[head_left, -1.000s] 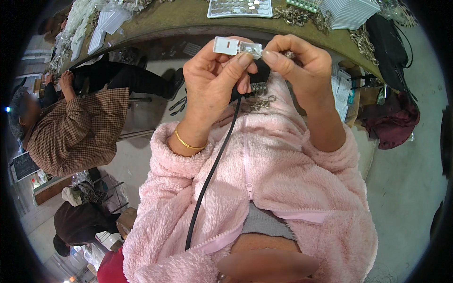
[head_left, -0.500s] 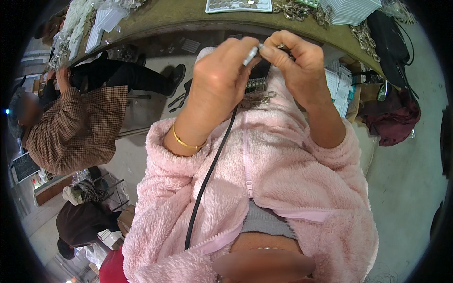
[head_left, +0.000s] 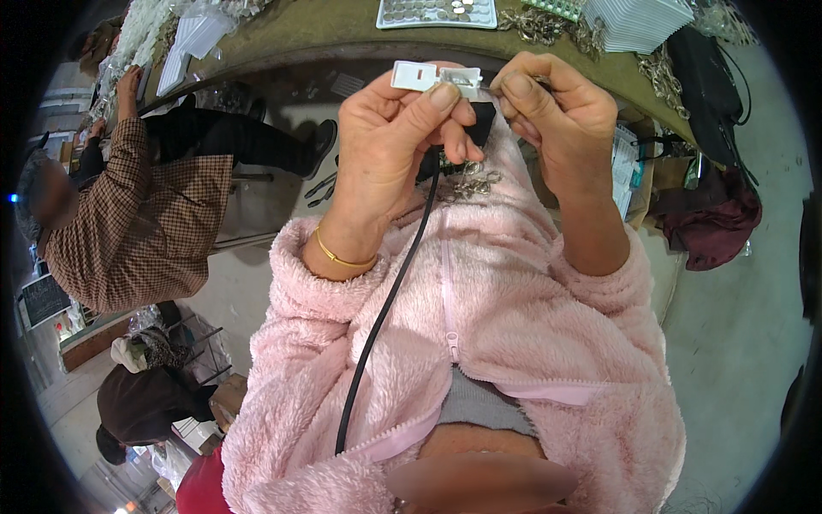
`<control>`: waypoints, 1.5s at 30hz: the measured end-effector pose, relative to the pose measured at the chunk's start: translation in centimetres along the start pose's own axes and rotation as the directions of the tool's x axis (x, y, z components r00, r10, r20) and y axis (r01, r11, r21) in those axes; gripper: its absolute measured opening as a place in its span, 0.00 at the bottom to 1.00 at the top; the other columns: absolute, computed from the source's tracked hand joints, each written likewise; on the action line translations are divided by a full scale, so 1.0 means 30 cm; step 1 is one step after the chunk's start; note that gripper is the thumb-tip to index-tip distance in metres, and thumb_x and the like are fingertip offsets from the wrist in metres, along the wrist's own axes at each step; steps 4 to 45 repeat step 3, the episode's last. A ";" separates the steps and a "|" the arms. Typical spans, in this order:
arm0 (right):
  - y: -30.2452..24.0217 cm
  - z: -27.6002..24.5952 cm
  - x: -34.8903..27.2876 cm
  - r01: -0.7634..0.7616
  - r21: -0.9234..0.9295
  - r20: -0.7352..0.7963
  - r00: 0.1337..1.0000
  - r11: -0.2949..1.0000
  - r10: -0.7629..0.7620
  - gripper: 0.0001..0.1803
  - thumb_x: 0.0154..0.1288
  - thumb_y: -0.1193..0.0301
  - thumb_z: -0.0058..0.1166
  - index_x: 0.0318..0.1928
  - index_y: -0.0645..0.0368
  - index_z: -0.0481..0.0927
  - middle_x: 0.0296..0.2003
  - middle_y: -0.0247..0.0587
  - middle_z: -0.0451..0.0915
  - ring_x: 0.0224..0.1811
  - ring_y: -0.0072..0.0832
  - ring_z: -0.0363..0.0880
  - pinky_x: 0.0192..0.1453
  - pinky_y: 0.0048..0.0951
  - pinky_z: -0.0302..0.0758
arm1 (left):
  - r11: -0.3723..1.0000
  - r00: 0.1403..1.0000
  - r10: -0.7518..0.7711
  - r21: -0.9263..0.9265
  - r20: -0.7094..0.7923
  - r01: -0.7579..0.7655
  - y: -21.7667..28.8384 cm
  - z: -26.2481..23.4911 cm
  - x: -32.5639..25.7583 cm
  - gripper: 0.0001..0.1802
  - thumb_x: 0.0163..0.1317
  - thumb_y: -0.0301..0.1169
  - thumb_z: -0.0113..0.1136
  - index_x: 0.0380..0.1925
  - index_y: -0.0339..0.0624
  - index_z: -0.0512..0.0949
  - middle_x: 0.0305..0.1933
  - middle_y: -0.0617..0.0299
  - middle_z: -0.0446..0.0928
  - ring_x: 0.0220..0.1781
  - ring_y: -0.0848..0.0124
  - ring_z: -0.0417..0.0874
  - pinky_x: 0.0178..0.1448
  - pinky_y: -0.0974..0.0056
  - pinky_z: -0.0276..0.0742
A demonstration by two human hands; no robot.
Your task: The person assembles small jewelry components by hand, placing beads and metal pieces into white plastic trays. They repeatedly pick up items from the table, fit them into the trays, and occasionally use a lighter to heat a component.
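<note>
My left hand (head_left: 381, 133) pinches a small white plastic case (head_left: 414, 75) between thumb and fingers, above my lap. The case lies unfolded: a flat flap with a slot on the left, a shallow box part on the right. Close by its right end, my right hand (head_left: 561, 116) has thumb and forefinger pressed together; what is between them is too small to make out. Silvery metal chains (head_left: 473, 182) rest on my lap below the hands. A black block-like object (head_left: 484, 124) shows partly behind the left fingers, and a black cable (head_left: 377, 334) runs down my front.
Across the top, the table (head_left: 334, 36) bears a white tray (head_left: 437, 25) of round silvery discs, metal chains (head_left: 531, 26) and stacked white trays (head_left: 638, 21). A dark bag (head_left: 702, 94) and maroon cloth (head_left: 711, 214) hang right. Another person (head_left: 128, 231) sits left.
My left hand has turned, bringing the white case into view, unfolded. The right hand has moved slightly right. At the left, the other person's arm has reached up toward the table.
</note>
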State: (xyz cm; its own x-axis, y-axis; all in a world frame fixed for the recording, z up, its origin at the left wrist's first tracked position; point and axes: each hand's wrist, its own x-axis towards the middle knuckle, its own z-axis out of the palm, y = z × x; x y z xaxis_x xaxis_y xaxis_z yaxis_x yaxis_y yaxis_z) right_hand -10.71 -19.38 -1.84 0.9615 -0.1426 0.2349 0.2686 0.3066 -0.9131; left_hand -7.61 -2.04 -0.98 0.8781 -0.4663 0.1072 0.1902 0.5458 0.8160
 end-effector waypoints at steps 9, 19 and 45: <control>-0.028 -0.019 -0.002 0.096 -0.296 0.123 0.991 0.950 -0.062 0.09 0.67 0.68 0.63 0.42 0.61 0.85 0.27 0.28 0.81 0.25 0.11 0.70 0.26 0.15 0.66 | 0.971 0.994 0.103 0.217 0.023 -0.105 0.003 -0.006 -0.002 0.13 0.71 0.26 0.56 0.50 0.28 0.77 0.36 0.52 0.82 0.28 0.69 0.83 0.34 0.62 0.87; -0.028 -0.019 -0.002 0.096 -0.296 0.123 0.991 0.950 -0.062 0.09 0.67 0.68 0.63 0.42 0.61 0.85 0.27 0.28 0.81 0.25 0.11 0.70 0.26 0.15 0.66 | 0.971 0.994 0.103 0.217 0.023 -0.105 0.003 -0.006 -0.002 0.13 0.71 0.26 0.56 0.50 0.28 0.77 0.36 0.52 0.82 0.28 0.69 0.83 0.34 0.62 0.87; -0.028 -0.019 -0.002 0.096 -0.296 0.123 0.991 0.950 -0.062 0.09 0.67 0.68 0.63 0.42 0.61 0.85 0.27 0.28 0.81 0.25 0.11 0.70 0.26 0.15 0.66 | 0.971 0.994 0.103 0.217 0.023 -0.105 0.003 -0.006 -0.002 0.13 0.71 0.26 0.56 0.50 0.28 0.77 0.36 0.52 0.82 0.28 0.69 0.83 0.34 0.62 0.87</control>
